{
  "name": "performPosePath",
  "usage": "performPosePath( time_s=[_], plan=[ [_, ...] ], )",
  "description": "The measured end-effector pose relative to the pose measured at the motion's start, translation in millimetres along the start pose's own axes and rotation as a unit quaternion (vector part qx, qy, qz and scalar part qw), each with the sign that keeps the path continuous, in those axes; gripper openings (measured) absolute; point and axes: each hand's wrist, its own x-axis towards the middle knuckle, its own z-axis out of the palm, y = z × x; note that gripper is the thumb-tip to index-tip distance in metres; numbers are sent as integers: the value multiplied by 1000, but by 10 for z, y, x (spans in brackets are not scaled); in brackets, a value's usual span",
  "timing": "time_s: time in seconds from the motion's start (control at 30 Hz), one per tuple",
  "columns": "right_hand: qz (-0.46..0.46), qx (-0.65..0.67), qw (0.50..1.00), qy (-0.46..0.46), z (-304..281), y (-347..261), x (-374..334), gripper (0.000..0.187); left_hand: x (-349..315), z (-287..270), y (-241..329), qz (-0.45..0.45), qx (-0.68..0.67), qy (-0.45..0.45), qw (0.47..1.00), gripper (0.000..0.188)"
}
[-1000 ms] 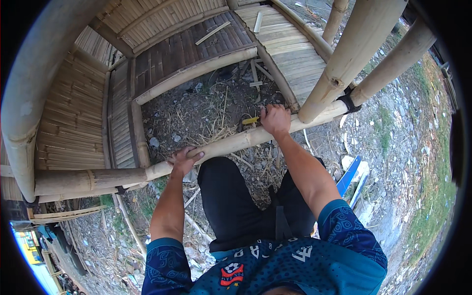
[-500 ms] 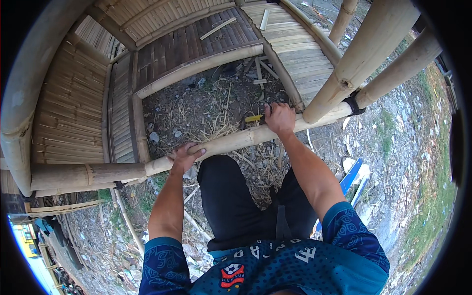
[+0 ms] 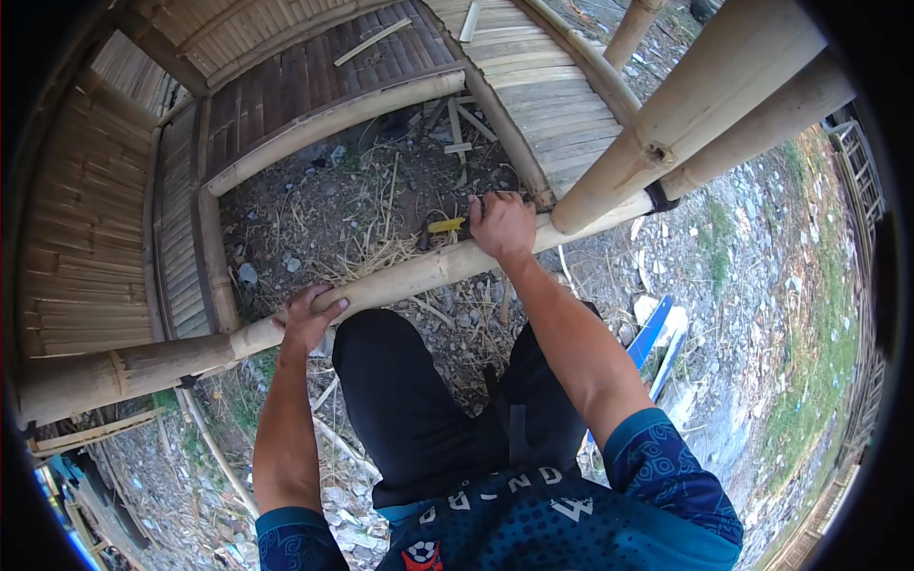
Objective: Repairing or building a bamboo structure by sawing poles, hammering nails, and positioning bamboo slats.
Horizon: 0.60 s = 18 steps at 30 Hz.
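I see flat, even daylight with soft, weak shadows and no glare. The fisheye bends the bamboo poles (image 3: 400,281) toward the rim, and a black vignette rings the frame. The centre is sharp; the far edges go soft and smeared.

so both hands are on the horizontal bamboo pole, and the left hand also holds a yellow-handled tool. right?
Not quite. In the head view the yellow-handled tool is at the right hand, not the left. The left hand only grips the horizontal bamboo pole, with nothing else in it. Both hands are on the pole.
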Motion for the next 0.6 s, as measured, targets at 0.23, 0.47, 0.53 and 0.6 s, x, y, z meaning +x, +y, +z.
performPosePath(
  time_s=[0.23,0.47,0.53,0.6],
  plan=[
    [3,-26,1000,5,-125,185,156,38,72,506,939,-84,168,60,980,71],
    [25,-36,999,-25,-130,134,116,37,24,457,936,-112,167,39,979,74],
    [29,-46,998,-39,-162,129,115,38,19,462,965,-112,168,36,979,75],
    [31,-54,997,-55,-184,105,123,40,8,448,975,-113,169,35,979,76]
  ],
)
